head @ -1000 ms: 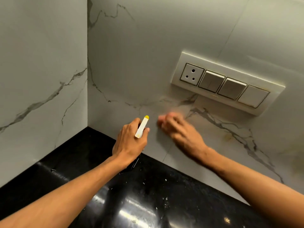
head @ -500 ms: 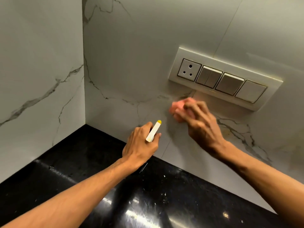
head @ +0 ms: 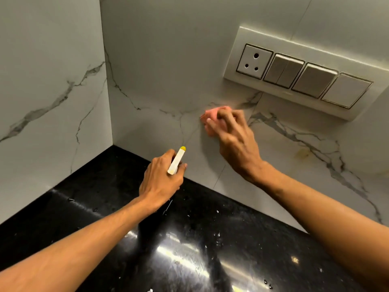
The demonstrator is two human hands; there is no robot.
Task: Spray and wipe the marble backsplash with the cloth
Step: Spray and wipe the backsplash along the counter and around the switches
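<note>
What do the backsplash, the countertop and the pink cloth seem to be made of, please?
Backsplash: looks like polished marble or marble-look tile, white with grey veins and thin joint lines. Countertop: probably polished black stone, perhaps granite, given pale flecks and mirror-like glare. Cloth: soft pink fabric, seemingly, bunched under the right hand; its weave is too blurred to tell.

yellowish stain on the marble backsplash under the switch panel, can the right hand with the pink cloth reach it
Probably yes: the yellowish stain lies on the marble backsplash just right of the right hand holding the pink cloth; nothing stands between.
</note>
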